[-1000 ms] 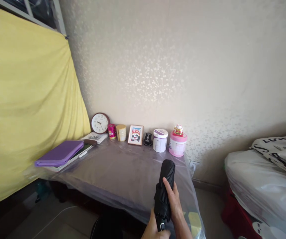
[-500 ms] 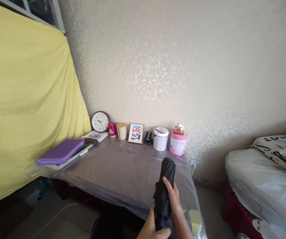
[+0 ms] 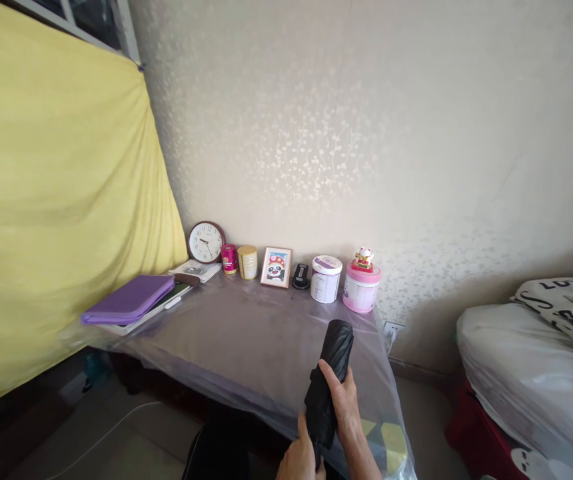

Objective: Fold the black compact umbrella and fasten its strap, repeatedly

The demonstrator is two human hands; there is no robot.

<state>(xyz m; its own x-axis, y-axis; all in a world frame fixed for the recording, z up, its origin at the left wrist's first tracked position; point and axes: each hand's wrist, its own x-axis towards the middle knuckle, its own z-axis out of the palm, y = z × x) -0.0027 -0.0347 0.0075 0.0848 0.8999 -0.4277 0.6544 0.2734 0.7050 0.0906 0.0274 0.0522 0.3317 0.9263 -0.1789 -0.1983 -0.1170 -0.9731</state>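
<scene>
A folded black umbrella (image 3: 337, 343) slants upward over the right front part of the table (image 3: 226, 333). My right hand (image 3: 344, 403) wraps round its middle from the right, thumb lying across the black cloth. Lower down, my left hand (image 3: 300, 455) is closed round the handle end, which the fingers mostly hide. The cloth looks rolled close about the shaft. Beyond the umbrella's top stand a white and purple canister (image 3: 325, 283) and a pink and white canister (image 3: 361, 293), which bears a lucky cat figurine (image 3: 363, 258).
Along the wall are a round clock (image 3: 206, 241), a pink can (image 3: 229, 260), a yellow-lidded jar (image 3: 247, 263), a framed panda picture (image 3: 276, 268) and a black object (image 3: 300, 276). A purple folder (image 3: 130, 299) lies at the left, beside a yellow curtain (image 3: 66, 200). Plastic-covered bedding (image 3: 531, 360) is at the right.
My right hand has shifted a little on the umbrella, its thumb now further across the cloth. My left hand has slid slightly down and left at the handle. The view has turned slightly left.
</scene>
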